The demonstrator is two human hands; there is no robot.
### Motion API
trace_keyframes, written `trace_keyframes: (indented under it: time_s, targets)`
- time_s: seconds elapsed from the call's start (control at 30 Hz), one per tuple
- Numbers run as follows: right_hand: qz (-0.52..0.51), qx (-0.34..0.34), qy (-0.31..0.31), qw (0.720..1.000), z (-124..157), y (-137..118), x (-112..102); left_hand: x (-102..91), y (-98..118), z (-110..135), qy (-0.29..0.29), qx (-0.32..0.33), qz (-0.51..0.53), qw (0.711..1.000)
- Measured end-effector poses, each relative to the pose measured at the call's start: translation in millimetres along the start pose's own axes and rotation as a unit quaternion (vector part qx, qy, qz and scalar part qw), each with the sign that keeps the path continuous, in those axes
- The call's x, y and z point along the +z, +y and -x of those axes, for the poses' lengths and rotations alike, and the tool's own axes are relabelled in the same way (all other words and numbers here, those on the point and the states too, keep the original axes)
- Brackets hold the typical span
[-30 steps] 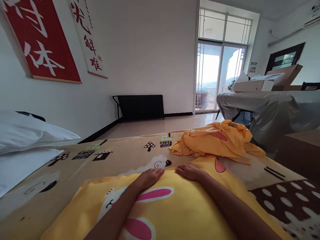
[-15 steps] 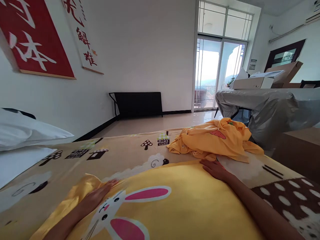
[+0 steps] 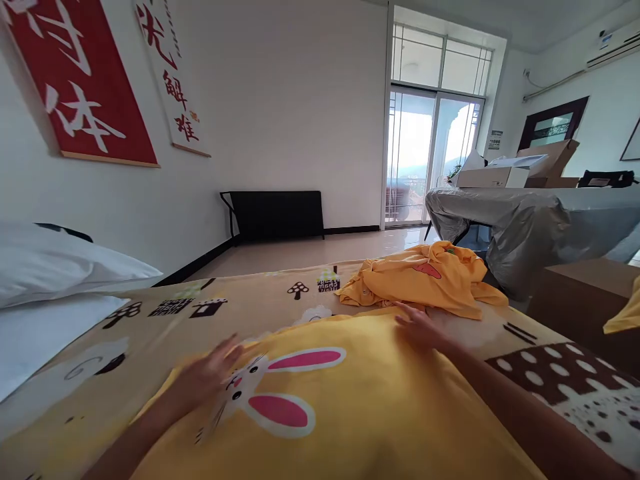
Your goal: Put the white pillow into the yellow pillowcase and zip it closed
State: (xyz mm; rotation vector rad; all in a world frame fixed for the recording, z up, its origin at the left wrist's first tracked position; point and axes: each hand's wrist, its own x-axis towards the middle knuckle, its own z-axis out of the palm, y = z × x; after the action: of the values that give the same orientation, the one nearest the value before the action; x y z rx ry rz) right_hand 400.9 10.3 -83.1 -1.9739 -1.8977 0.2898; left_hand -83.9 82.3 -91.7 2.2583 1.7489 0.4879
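A yellow cloth (image 3: pixel 370 393) with a white rabbit print lies spread over the bed in front of me. My left hand (image 3: pixel 213 368) is over its left side, beside the rabbit's face, with the fingers stretched out and a little blurred. At the cloth's far right corner is my right hand (image 3: pixel 419 327), its fingers apart, close to a crumpled orange garment (image 3: pixel 415 280) with a carrot print. Whether either hand presses on the cloth or hovers just above it, I cannot tell.
The bed has a beige patterned sheet (image 3: pixel 260 303). White pillows (image 3: pixel 65 267) lie at the left. A cardboard box (image 3: pixel 585 293) stands beyond the bed at the right, before a plastic-covered table (image 3: pixel 500 203) bearing boxes. A black folded frame (image 3: pixel 280 215) leans against the wall.
The cloth now lies flatter, and its bunched left edge is smoothed out. My left hand has lifted and its fingers have spread; the right hand's fingers have spread too. The view has shifted slightly.
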Motion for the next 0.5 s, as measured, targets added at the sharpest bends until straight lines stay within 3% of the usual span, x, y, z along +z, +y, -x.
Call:
trace_keyframes:
  time_s: [0.1,0.17,0.27,0.4,0.5]
  targets:
    - [-0.048,-0.114,-0.052,0.991,26.3,-50.4,11.3,11.0,67.7,22.1,-0.048,0.056,0.038,0.997]
    - [-0.048,-0.144,-0.055,0.987,41.6,-58.0,19.6,20.5,81.0,42.1,-0.048,0.048,0.021,0.997]
    - [-0.012,-0.102,0.001,0.995,60.4,-24.6,28.2,28.7,48.5,78.5,-0.010,0.001,-0.012,1.000]
    - [0.010,-0.039,0.044,0.998,90.4,59.0,37.5,24.7,-27.4,125.3,0.053,-0.068,-0.019,0.996]
    - [0.031,-0.002,0.043,0.999,117.9,109.0,38.9,16.1,-58.1,149.6,0.065,-0.070,-0.036,0.995]
